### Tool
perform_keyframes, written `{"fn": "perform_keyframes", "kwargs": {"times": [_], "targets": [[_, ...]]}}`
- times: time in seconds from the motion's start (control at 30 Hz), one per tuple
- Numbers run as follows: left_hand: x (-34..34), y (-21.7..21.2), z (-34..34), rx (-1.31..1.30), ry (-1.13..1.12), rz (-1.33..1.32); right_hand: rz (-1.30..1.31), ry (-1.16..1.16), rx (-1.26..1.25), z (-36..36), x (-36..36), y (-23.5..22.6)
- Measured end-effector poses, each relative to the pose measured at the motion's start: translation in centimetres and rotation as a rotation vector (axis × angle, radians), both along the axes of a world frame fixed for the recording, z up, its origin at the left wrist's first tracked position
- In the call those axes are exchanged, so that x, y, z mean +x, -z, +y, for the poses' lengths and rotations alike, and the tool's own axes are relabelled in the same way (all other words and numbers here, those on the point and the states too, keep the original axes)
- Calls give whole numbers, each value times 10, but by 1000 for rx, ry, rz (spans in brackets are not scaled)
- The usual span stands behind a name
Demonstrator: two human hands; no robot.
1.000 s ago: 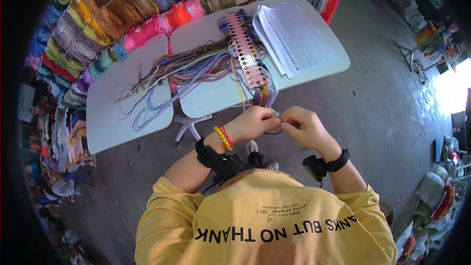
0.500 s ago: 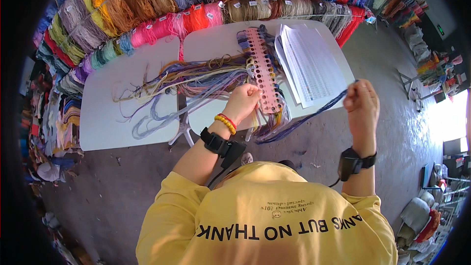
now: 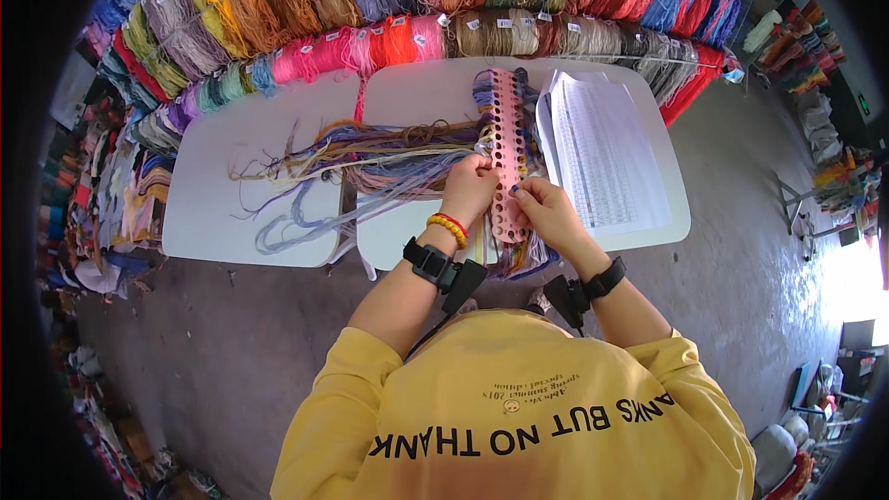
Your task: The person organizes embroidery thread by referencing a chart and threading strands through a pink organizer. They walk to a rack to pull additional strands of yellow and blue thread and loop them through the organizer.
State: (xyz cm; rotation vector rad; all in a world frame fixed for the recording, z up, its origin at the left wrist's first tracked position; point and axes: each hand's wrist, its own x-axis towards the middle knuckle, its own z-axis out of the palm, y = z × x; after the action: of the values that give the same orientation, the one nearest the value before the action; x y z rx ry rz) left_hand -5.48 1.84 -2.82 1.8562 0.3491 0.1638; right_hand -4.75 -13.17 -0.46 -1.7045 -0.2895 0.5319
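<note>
On the white table [image 3: 417,102], both hands, left hand [image 3: 469,187] and right hand [image 3: 546,211], pinch threads at the pink organizer card [image 3: 506,143].

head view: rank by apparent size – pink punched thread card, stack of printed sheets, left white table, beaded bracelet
1. left white table
2. stack of printed sheets
3. pink punched thread card, long but narrow
4. beaded bracelet on the left wrist

The fisheye bends edges, yet the gaps look clear.

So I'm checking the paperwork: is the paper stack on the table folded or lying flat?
Flat. The paper stack lies spread on the white table, right of the pink card, sheets fanned slightly at the top.
</note>
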Motion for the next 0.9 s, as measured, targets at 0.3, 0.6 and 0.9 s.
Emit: {"fn": "perform_keyframes", "kwargs": {"times": [0.3, 0.6, 0.9], "targets": [[-30, -31, -11, -559, 44, 109, -599, -41, -328, 14, 22, -26], [-35, -22, -11, -762, 81, 103, -758, -154, -522, 14, 15, -28], [-30, -18, -12, -765, 134, 64, -761, -226, -759, 17, 10, -36]]}}
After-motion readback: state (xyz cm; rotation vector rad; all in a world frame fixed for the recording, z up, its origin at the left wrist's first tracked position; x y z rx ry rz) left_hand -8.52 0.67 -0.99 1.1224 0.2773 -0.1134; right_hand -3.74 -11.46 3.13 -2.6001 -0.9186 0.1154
